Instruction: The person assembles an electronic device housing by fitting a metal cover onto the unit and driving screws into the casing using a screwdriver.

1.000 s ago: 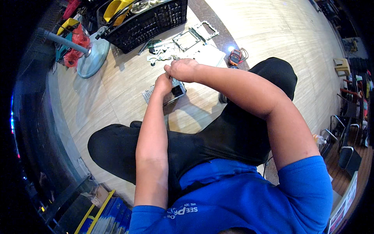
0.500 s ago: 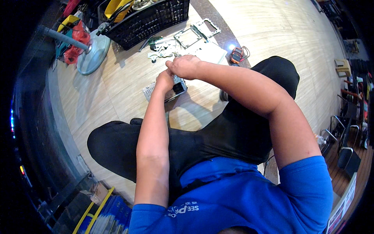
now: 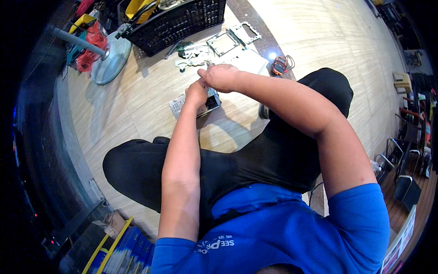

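The left hand point(image 3: 195, 96) and the right hand point(image 3: 220, 77) come together at the fingertips; whether they are clamped on anything, I cannot tell, since the fingers hide the spot. Directly beneath and around the left hand lies a vented metal device housing point(image 3: 179, 107) with a dark opening, partly covered by that hand. Just beyond the hands are pale metal bracket pieces point(image 3: 197, 58), then two open rectangular frames point(image 3: 254, 39). A black-and-orange multimeter point(image 3: 278, 68) sits to the right hand's right; a black lattice crate point(image 3: 178, 29) stands farther beyond both hands
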Motion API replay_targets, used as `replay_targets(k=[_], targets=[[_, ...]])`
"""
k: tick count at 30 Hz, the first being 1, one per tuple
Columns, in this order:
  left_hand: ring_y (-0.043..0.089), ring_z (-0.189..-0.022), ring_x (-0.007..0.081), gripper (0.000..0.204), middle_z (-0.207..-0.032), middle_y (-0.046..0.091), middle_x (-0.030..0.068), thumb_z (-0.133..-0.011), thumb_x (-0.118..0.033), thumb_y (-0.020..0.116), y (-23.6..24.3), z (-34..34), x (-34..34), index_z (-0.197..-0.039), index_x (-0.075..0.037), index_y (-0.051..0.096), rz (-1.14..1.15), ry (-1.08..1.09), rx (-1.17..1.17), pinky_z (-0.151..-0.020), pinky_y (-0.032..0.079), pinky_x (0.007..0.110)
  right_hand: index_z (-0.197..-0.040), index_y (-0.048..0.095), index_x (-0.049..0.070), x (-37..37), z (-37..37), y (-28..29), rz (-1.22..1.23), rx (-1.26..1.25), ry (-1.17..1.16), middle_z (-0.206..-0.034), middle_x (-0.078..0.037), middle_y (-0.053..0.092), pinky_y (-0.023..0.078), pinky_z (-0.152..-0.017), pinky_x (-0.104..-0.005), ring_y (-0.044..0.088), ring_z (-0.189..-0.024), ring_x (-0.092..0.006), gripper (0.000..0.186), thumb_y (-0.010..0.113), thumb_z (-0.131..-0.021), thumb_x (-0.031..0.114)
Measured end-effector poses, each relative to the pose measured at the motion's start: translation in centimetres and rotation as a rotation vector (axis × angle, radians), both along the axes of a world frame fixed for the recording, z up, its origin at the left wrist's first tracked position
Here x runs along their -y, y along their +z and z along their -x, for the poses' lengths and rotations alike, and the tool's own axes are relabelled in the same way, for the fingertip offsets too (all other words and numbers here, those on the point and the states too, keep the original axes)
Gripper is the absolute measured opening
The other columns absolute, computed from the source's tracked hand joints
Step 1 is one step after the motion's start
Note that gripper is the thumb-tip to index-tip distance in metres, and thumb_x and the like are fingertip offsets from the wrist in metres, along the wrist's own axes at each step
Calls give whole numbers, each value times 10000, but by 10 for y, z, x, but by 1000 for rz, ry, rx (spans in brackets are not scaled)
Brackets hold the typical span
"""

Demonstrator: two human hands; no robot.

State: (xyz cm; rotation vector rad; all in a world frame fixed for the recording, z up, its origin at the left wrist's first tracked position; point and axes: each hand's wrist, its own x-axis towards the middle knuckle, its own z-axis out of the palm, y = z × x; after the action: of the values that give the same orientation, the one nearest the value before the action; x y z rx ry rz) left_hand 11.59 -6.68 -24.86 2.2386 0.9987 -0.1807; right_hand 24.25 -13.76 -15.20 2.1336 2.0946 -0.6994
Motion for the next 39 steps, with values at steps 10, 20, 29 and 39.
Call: replay_targets(k=[10, 20, 29, 39], targets=[[622, -1058, 347, 312, -1068, 684, 170, -924, -327, 539, -9, 2, 2, -1092, -93, 659, -92, -43, -31, -917, 444, 467, -1126, 559, 58, 1, -4, -4, -192, -57, 264, -1022, -159, 638, 519, -844, -437, 636, -1007, -340, 256, 530, -878, 117], [631, -1045, 317, 232, -1024, 697, 152, -925, -224, 511, -6, -1, 8, -1037, -112, 681, -171, -52, -70, -923, 407, 443, -1119, 541, 55, 3, 7, 12, 7, 70, 92, -1005, -160, 639, 519, -847, -435, 637, -1016, -325, 241, 519, -891, 131], [635, -1019, 323, 204, -991, 699, 154, -907, -221, 536, -22, 3, 9, -994, -112, 684, -200, 8, 62, -896, 412, 458, -1114, 547, 70, 7, 4, -3, -216, 10, 241, -1004, -161, 640, 526, -845, -402, 647, -979, -320, 235, 510, -888, 124], [619, -1065, 291, 218, -1068, 689, 116, -870, -225, 580, -19, 1, 10, -1056, -150, 665, -268, -67, -28, -884, 418, 451, -1078, 557, 68, 8, 10, 3, -177, 124, 293, -979, -126, 628, 554, -787, -391, 658, -950, -292, 221, 524, -881, 163]])
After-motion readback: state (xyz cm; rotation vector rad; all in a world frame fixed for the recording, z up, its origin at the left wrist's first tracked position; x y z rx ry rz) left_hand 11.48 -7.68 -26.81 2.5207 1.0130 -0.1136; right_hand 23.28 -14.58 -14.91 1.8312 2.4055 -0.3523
